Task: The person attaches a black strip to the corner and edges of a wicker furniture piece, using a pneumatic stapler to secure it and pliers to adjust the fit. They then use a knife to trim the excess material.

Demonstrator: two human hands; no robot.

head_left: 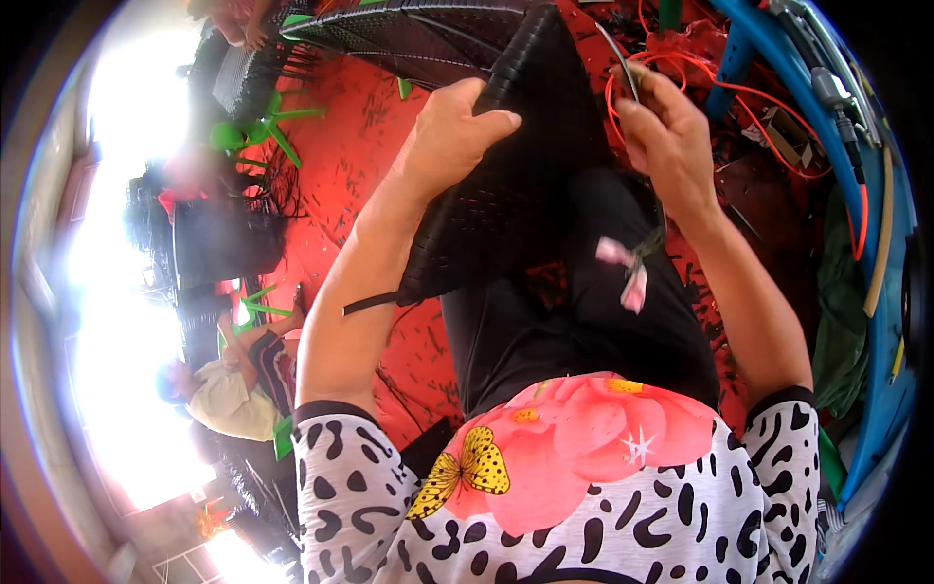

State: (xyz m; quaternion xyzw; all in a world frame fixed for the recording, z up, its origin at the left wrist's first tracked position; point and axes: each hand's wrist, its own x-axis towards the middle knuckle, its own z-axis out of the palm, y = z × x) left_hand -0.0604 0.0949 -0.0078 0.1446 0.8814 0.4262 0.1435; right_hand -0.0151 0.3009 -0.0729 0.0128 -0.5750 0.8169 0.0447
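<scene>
— What do we have at the centre?

— One black woven panel [506, 185], a wicker-like piece with a tight plaited texture and a thick rolled edge. It lies across our lap, slanting from the upper middle of the view down toward our left knee, and one flat black strip [370, 304] sticks out of its lower corner.

— And our two hands?

— Our left hand [452, 131] is closed over the panel's upper edge, thumb laid across the weave. Our right hand [666, 136] is curled shut, pinching one thin dark strand [623, 68] that rises from its fingers. A dark cord with two small pink tags [628, 268] hangs below that wrist.

— What lies further out?

— We count one orange wire [769, 107], thin and looping, running behind the right hand. Beyond it stands a blue metal frame [837, 146], made of round tubes. The floor [360, 146] is red and strewn with short dark offcuts.

— Anything to the left?

— Two green plastic pieces [263, 127] with spoke-like arms, one near the top, another lower by a seated person [229, 389] in a pale shirt. A second dark woven piece [219, 238] sits between them, though glare washes out its detail. At the top, another black woven frame [409, 29] curves across the floor.
</scene>
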